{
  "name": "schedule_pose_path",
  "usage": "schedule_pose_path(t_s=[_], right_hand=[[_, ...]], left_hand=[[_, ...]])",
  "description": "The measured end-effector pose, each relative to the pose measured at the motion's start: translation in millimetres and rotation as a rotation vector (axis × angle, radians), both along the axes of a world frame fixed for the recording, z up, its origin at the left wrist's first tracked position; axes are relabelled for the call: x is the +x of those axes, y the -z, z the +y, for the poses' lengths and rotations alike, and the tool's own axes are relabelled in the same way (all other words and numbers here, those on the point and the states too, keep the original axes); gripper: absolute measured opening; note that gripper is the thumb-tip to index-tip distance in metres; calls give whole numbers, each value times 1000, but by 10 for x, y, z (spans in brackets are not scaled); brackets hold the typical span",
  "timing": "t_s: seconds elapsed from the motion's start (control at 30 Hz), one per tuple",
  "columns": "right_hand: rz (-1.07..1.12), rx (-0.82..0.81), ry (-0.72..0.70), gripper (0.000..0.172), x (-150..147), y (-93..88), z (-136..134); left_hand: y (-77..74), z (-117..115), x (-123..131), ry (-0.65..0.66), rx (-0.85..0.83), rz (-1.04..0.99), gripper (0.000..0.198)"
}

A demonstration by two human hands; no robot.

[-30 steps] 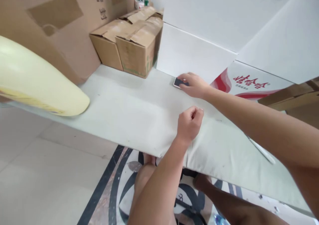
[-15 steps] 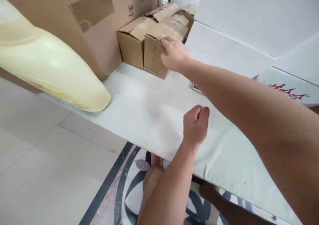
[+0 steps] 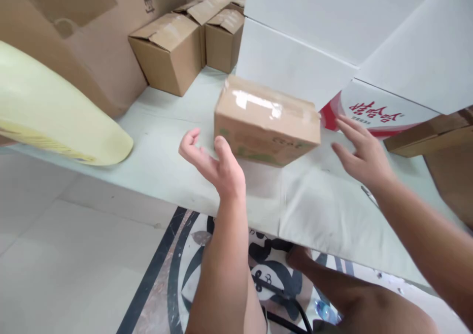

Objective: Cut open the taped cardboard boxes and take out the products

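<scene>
Moved over the last half second: the taped cardboard box (image 3: 268, 122) left its place in the carton row and now sits out front, long side toward the person. Left hand (image 3: 223, 169) was a fist, now opened up; right hand (image 3: 364, 156) was at the box row, now off the box's right end.

Box is over the pale cloth-covered desk (image 3: 155, 169), between the hands. Can't tell whether its base is fully down. Clear tape on top throws glare; green print and dark handwriting on the near side.

Left grip: fingers parted and loosely curled, thumb apart, nothing held. Thumb overlaps the box's lower left corner in view; can't tell if it touches. Right grip: fingers spread, thumb well off them, nothing held, small gap to the box's right end.

Around the box:
- behind left: closed cardboard carton (image 3: 155, 68), smaller carton (image 3: 218, 43) just right of it
- farther left: big brown carton (image 3: 92, 73), with a pale-yellow rounded object (image 3: 62, 117) in front of it
- directly behind: white panel (image 3: 288, 55)
- right, past the fingertips: white carton with red lettering (image 3: 373, 110), text inverted
- front right: slim object (image 3: 368, 195), partly under the right forearm
</scene>
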State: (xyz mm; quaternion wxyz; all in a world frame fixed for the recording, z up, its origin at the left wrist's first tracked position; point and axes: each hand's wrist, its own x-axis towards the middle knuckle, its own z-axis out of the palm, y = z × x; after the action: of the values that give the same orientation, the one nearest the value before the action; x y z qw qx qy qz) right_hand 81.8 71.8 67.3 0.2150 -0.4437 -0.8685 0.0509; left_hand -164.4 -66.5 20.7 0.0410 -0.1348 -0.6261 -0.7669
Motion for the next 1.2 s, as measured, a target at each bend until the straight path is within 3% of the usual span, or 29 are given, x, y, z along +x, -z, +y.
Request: schedule_pose_path(t_s=[0.13,0.2,0.3,0.4,0.53,0.67,0.77,0.87,0.93,1.1,1.2], right_hand=[[213,-238,457,48,1239,552,-363],[236,-243,563,46,1647,860,-548],[195,-149,671,50,1976,1210,-717],[132,-116,779,60,2080,1369,-698],[-13,-139,809,51,2121,1329,-504],[28,-235,894,36,2212,1183,-361],[369,-267,935,28,2265,1109,-343],[942,-313,811,24,2275,1060,-391],[1166,-334,735,26,2275,1024,-465],[1263,-319,629,33,2264,944,-728],[1300,-357,561,37,2210,956,-801]], left_hand=[[49,81,117,538,-65,19,48],[82,158,253,699,-57,-18,57],[124,293,473,817,-55,22,63],[147,415,685,926,-52,80,68],[135,470,953,1040,-50,95,72],[104,395,1188,1102,-106,85,74],[105,345,1348,1149,-150,113,74],[128,340,1507,1242,-173,109,73],[132,342,1601,1263,-160,68,72],[69,298,1707,1181,4,40,58],[68,276,1712,1147,15,44,60]])
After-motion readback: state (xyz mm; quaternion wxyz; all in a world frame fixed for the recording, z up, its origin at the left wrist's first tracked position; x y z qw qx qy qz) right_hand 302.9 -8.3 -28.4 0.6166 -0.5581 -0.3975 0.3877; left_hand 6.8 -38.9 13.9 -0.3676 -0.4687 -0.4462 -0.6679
